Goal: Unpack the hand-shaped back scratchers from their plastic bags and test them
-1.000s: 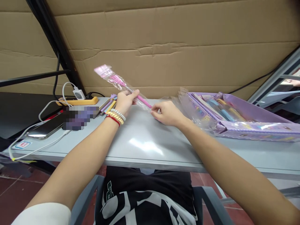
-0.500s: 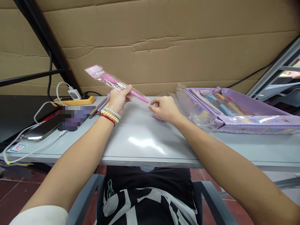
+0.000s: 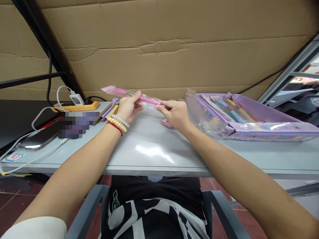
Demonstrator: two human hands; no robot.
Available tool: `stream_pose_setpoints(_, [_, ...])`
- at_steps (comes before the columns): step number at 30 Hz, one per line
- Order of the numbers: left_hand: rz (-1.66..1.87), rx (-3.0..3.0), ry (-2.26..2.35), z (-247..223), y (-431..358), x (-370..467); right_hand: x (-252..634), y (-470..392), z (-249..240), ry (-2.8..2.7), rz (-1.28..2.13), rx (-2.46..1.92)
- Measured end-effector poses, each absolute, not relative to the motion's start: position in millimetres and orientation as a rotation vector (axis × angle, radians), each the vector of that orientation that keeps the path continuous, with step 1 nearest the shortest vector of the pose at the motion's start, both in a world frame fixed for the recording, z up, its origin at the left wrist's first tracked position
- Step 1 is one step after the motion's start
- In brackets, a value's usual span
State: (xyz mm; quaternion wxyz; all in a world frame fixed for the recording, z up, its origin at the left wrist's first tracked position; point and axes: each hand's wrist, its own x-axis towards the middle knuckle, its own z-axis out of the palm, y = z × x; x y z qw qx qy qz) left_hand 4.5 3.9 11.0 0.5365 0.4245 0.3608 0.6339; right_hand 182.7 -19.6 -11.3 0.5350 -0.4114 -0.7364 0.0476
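A pink pen (image 3: 149, 100) in a clear plastic sleeve is held above the desk, its card-topped end pointing up to the left. My left hand (image 3: 129, 107) grips it around the middle, with bracelets at that wrist. The fingertips of my right hand (image 3: 175, 114) pinch the right end of the pen and sleeve. Below my right hand, a small pink card (image 3: 166, 123) lies on the desk. Several pens (image 3: 109, 111) lie behind my left wrist, partly hidden by it.
To the right stands an open purple box (image 3: 266, 132) with several packaged pens inside and clear plastic wrap (image 3: 203, 116) along its left side. On the left are a phone (image 3: 37, 141), white cables, a yellow power strip (image 3: 86, 106) and a white charger (image 3: 76, 98). A cardboard wall (image 3: 159, 66) rises behind the desk.
The pen's card end has dipped, so the package lies flatter. My right hand has moved up and left and has taken hold of the pen's right end.
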Motion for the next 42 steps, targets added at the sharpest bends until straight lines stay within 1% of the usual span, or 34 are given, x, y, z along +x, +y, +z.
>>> stream_pose_setpoints(4, [1.495, 0.981, 0.843, 11.6, 1.7, 8.5, 181.1, -19.8, -11.5, -1.719, 0.068, -0.897])
stream_pose_setpoints(8, [1.550, 0.891, 0.824, 10.4, 9.2, 5.1, 179.9, -22.8, -8.5, -1.660, 0.100, -0.881])
stream_pose_setpoints(12, [1.681, 0.695, 0.807, 8.6, 21.9, -6.2, 183.6, -24.6, -3.4, -1.696, 0.304, -0.994])
stream_pose_setpoints(16, [1.773, 0.633, 0.705, 8.0, 28.3, -11.6, 185.2, -25.5, -1.4, -1.974, 0.488, -1.185])
stream_pose_setpoints(19, [1.795, 0.620, 0.667, 8.2, 29.7, -9.4, 183.4, -24.9, -2.9, -2.029, 0.455, -1.254])
stream_pose_setpoints(25, [1.780, 0.600, 0.651, 11.3, 28.6, -11.5, 185.4, -20.5, -3.2, -1.966, 0.409, -1.199])
stream_pose_setpoints(29, [1.819, 0.591, 0.638, 12.2, 28.7, -21.3, 189.4, -15.4, -2.0, -1.803, 0.421, -1.194])
stream_pose_setpoints(36, [1.892, 0.442, 0.842, 6.6, 40.9, -37.4, 193.3, -7.8, 5.1, -1.373, 0.697, -1.007])
stream_pose_setpoints(42, [1.985, 0.383, 1.035, 10.3, 41.9, -44.2, 210.0, -8.6, 39.6, -0.880, 0.626, -0.883])
